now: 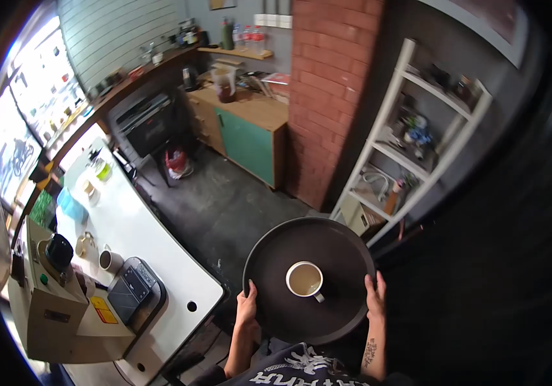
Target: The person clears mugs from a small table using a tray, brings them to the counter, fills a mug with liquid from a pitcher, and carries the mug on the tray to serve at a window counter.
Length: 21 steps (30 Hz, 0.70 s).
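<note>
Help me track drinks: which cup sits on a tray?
The white handled cup, on the round dark tray; the pale mug stands beside the flat black scale.

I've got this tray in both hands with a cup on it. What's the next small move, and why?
Probably steady the tray as level as you can before stepping anywhere. Your left hand and right hand hold it at opposite sides, but neither touches the cup, which stands near the middle and appears to contain pale liquid.
</note>
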Available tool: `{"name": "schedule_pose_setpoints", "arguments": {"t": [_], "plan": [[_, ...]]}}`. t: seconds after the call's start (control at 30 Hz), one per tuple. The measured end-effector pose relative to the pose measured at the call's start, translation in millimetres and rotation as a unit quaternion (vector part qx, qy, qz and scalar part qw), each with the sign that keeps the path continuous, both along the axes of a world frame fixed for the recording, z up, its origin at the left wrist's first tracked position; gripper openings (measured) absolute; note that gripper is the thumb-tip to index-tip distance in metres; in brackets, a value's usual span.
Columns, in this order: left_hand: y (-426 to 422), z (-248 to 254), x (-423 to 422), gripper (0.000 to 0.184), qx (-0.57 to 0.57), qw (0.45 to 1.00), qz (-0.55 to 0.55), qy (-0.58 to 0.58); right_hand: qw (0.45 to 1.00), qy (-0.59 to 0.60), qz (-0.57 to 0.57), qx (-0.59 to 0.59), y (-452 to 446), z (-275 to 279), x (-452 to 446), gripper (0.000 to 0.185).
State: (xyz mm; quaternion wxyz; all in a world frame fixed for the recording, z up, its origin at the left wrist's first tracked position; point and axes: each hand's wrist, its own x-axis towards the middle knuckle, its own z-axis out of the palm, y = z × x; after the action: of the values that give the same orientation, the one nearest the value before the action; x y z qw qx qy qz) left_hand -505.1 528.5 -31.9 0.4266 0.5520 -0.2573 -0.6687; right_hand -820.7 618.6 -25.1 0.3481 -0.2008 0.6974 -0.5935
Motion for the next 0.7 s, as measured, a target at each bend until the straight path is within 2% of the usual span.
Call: {"name": "schedule_pose_setpoints", "arguments": {"t": [0.03, 0.07, 0.2, 0.33, 0.37, 0.4, 0.47, 0.5, 0.6, 0.7], "plan": [[-11.1, 8.9, -2.6, 0.041, 0.006, 1.000, 0.028, -0.001, 0.999, 0.005, 0.034, 0.006, -25.8, 4.1, -4.2, 0.065], [-23.5, -15.8, 1.2, 0.042, 0.005, 0.999, 0.042, 0.032, 0.998, 0.010, 0.067, 0.012, -52.5, 7.8, -7.3, 0.065], [-77.7, -4.7, -6.7, 0.048, 0.018, 0.993, 0.107, 0.045, 0.995, 0.035, 0.098, -0.002, -147.2, -8.5, -18.3, 0.059], [-159.1, -14.4, -11.9, 0.057, 0.019, 0.986, 0.135, 0.094, 0.985, 0.012, 0.165, -0.058, -245.7, -28.4, -27.4, 0.045], [-181.4, -11.6, -15.1, 0.052, 0.034, 0.983, 0.164, 0.073, 0.980, 0.017, 0.182, -0.082, -268.5, -33.7, -29.6, 0.041], [-207.6, -5.1, -15.8, 0.052, 0.027, 0.983, 0.163, 0.074, 0.979, 0.018, 0.181, -0.089, -298.4, -25.5, -25.8, 0.041], [-246.7, -0.1, -15.7, 0.053, 0.020, 0.979, 0.190, 0.071, 0.967, -0.012, 0.229, -0.107, -340.1, -11.4, -18.0, 0.059], [-271.5, -0.7, -14.2, 0.053, 0.016, 0.979, 0.191, 0.071, 0.956, -0.017, 0.271, -0.110, -364.7, 6.5, -12.9, 0.055], [-321.1, -8.2, -3.8, 0.053, -0.012, 0.976, 0.208, 0.065, 0.954, 0.037, 0.289, -0.069, -433.0, -10.0, -14.7, 0.052], [-364.7, -22.9, 5.5, 0.052, -0.012, 0.970, 0.236, 0.063, 0.970, 0.026, 0.239, -0.040, -490.0, -11.3, 4.3, 0.042]]}}
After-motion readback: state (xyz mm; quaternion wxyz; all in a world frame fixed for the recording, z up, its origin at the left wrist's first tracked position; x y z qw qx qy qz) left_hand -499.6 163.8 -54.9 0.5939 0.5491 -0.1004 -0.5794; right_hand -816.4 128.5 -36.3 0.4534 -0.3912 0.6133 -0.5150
